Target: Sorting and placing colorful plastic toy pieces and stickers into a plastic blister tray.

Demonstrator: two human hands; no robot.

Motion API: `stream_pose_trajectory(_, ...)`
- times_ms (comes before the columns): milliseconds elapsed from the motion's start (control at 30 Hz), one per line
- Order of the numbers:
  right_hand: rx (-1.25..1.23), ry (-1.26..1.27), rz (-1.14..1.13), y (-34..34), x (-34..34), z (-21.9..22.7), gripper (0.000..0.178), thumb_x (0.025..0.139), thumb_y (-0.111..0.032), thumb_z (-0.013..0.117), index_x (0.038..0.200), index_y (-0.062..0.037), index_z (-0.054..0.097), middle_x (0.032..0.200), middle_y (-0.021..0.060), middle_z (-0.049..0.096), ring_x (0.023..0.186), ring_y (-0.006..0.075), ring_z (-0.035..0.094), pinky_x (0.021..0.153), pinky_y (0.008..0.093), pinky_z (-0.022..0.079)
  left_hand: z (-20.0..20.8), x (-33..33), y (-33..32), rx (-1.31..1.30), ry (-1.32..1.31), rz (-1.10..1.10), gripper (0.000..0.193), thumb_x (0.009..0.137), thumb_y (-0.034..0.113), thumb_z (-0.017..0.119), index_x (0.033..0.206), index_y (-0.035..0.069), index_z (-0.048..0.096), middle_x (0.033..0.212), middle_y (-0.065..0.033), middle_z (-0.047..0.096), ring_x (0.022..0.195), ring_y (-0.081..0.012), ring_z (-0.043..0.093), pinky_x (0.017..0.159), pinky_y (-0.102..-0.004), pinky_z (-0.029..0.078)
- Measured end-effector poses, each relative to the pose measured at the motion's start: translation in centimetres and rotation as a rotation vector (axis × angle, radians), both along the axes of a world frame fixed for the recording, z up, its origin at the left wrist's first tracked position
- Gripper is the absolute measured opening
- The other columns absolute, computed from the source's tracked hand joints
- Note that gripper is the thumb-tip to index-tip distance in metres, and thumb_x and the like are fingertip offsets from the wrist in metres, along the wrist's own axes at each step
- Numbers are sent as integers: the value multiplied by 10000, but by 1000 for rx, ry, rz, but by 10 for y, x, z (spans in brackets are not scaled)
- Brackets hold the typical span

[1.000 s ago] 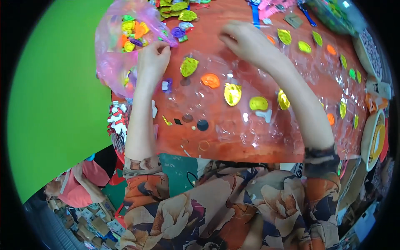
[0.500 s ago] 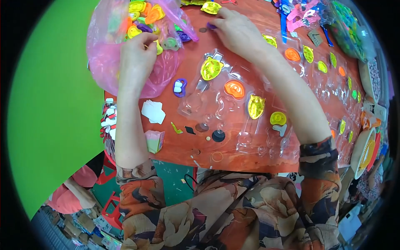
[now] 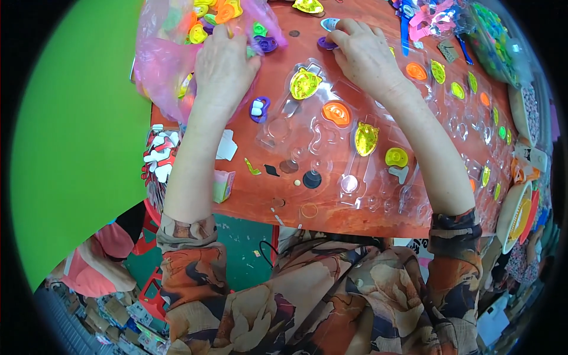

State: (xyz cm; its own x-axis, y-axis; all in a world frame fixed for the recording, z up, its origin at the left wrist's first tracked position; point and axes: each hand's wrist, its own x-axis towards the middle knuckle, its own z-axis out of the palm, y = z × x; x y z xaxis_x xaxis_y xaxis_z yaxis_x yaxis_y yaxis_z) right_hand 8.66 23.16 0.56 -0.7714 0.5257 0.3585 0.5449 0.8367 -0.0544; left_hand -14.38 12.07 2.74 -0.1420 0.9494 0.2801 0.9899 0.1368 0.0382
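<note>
Purple piece (image 3: pixel 325 44) is pinched in right hand (image 3: pixel 371 58); left hand (image 3: pixel 223 71) curls over bag (image 3: pixel 177 62), hold unclear.

right hand (image 3: pixel 373 56) shifted off yellow piece (image 3: pixel 307 5) toward right edge of worktop (image 3: pixel 260 207), purple piece (image 3: pixel 325 44) along with it, left hand (image 3: pixel 223 71) nearer far edge

The surface (image 3: pixel 284 216) is rust-red, the panel (image 3: pixel 77 148) at nine o'clock bright green, the see-through bag (image 3: pixel 168 65) past ten pink, the small piece (image 3: pixel 323 44) past twelve purple, the rounded piece (image 3: pixel 336 113) at one orange, the foil-like piece (image 3: pixel 367 139) at two shiny yellow, and the shirt (image 3: pixel 254 307) at six beige, orange and dark-blue floral.
</note>
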Motion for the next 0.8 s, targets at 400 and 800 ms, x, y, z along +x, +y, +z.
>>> stream_pose_trajectory(400, -89, 59, -111, 14, 17, 15, 285, 875, -118, 623, 1152, -78, 676, 1096, 141, 635, 1109, 338, 590, 920, 487, 464, -22, 5, 37, -13, 40, -211, 179, 851, 118, 632, 985, 67, 739, 943, -117, 656, 927, -330, 640, 785, -452, 511)
stream_pose_trajectory(800, 0, -16, -38, 1, -7, -1, 175, 854, -93, 602, 993, -73, 707, 1047, 126, 641, 1055, 290, 602, 921, 431, 428, -15, -4, 11, 263, -400, -153, 135, 762, 6, 572, 796, 31, 701, 869, -127, 650, 889, -322, 620, 801, -442, 491)
